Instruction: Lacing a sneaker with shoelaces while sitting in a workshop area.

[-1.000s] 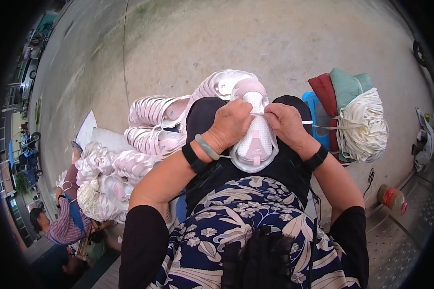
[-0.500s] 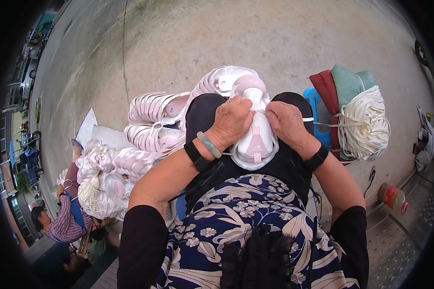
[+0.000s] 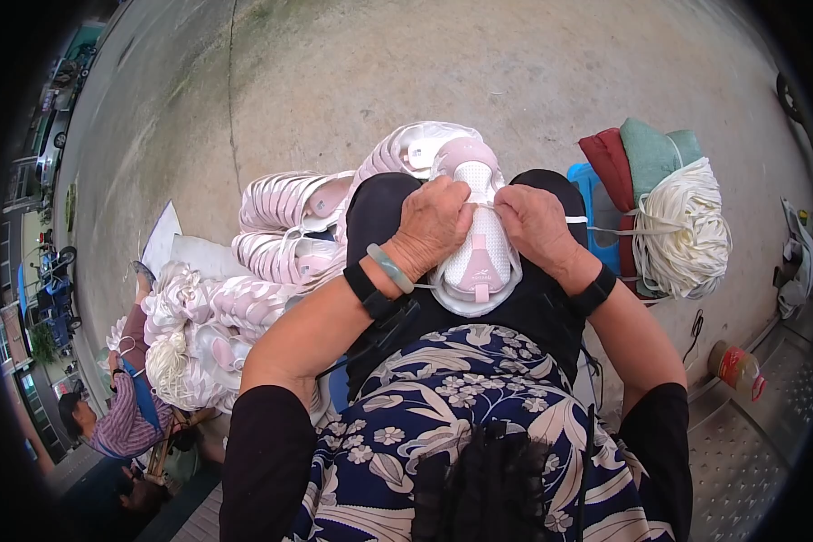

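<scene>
A pink and white shoe upper [image 3: 479,262] lies on my lap between my knees, its white mesh tongue facing up. My left hand [image 3: 435,217] is closed at the left side of the lacing, fingertips pinching a white shoelace. Opposite it, my right hand [image 3: 535,221] pinches the same lace at the right side, with thumb and fingers pressed together. Between the two hands the lace crosses the tongue. One white lace strand [image 3: 575,219] shows beyond my right hand, over the knee. The lace tips inside my fingers are hidden.
Nested pink and white shoe uppers [image 3: 285,203] lie left of my knees, with more in a heap [image 3: 212,307]. A thick bundle of white laces [image 3: 686,239] and folded green cloth [image 3: 655,154] rest on a blue stool [image 3: 585,194] at right. Another person [image 3: 122,415] sits far left.
Both hands stay nearly in place over the lacing, with only a slight shift of the fingers. The whole view has moved a little. The person at far left has moved their head slightly.
</scene>
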`<state>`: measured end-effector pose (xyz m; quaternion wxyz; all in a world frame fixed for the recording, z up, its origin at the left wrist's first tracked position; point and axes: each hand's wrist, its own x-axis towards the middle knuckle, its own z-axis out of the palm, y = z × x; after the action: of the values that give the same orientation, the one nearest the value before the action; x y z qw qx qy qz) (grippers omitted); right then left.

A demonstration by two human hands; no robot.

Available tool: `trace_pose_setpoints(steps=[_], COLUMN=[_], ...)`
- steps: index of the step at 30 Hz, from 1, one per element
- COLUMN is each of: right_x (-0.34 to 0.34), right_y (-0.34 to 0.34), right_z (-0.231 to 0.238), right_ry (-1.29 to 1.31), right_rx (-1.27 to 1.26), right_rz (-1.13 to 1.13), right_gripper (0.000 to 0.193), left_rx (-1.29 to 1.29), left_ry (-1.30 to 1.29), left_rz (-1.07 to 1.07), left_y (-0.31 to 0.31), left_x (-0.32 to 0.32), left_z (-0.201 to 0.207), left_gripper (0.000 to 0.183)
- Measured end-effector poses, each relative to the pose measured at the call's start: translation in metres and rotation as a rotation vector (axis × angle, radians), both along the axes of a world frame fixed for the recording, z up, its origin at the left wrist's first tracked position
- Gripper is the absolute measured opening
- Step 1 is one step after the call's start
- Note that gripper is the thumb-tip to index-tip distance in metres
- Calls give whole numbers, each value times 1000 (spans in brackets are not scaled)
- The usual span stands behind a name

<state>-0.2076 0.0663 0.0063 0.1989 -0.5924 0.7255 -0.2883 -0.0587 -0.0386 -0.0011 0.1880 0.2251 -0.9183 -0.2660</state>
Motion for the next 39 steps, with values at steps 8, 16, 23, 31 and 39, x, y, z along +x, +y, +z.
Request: trace_pose_setpoints(steps=[8,16,23,31,39], right_x=[0,2,5,10,14], right_y=[-1,-2,-4,1,-5], right_z=[1,-1,-6,-6,-7], right_ry=[-11,-9,92,134,-65], right_rx=[-2,-14,-72,-140,-77], right_rz=[4,-2,17,8,-113], right_gripper=[11,12,9,6,7], left_rx=[-10,-2,12,7,143], left_ry=[8,21,37,64,-159], left_rz=[-1,-2,2,10,27], left_y=[0,0,0,11,17], left_x=[0,0,0,10,25], left_z=[-1,-2,-2,19,27], left_gripper=[11,10,11,18,21])
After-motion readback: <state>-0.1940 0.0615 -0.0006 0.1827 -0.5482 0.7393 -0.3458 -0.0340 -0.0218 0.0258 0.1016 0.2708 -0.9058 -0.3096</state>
